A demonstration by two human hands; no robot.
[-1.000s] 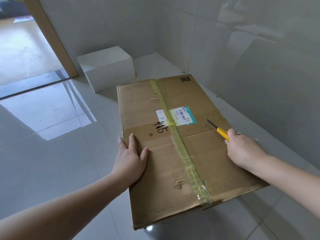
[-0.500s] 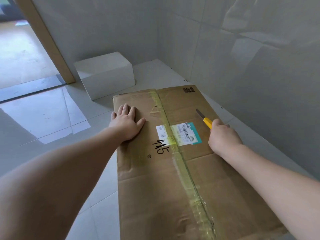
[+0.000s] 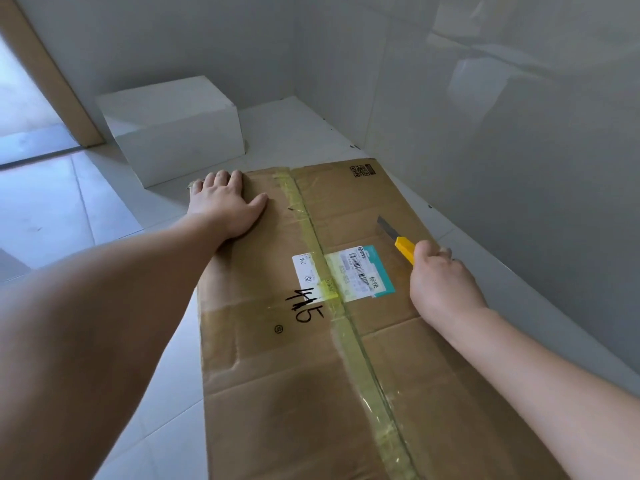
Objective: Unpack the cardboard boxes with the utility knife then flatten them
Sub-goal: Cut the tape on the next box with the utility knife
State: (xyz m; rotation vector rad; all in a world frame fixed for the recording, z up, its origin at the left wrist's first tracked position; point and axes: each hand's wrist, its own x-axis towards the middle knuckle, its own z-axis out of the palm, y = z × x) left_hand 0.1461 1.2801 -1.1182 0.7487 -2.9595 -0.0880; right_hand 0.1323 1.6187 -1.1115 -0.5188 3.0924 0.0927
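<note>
One brown box (image 3: 304, 358) lies flat-topped on the tiled floor (image 3: 69, 216) in front of me, running from the near edge of the head view toward the corner of the room. A strip of yellowish tape (image 3: 349, 327) runs down its middle seam, crossing a white and teal label (image 3: 346, 273); black marker writing sits just beside the label, and a small printed code marks the far right corner. My left hand (image 3: 227, 204) rests palm down on the far left corner of the box, fingers straight and spread, holding nothing. My right hand (image 3: 441, 278) is curled around the yellow knife (image 3: 403, 245), gripping its handle over the right half of the box, near the label. The grey blade is out and points away from me toward the far edge; whether its tip touches the cardboard I cannot tell. A white box (image 3: 173, 126) stands beyond, near the wall (image 3: 485, 116), close to a wooden door frame (image 3: 45, 74).
</note>
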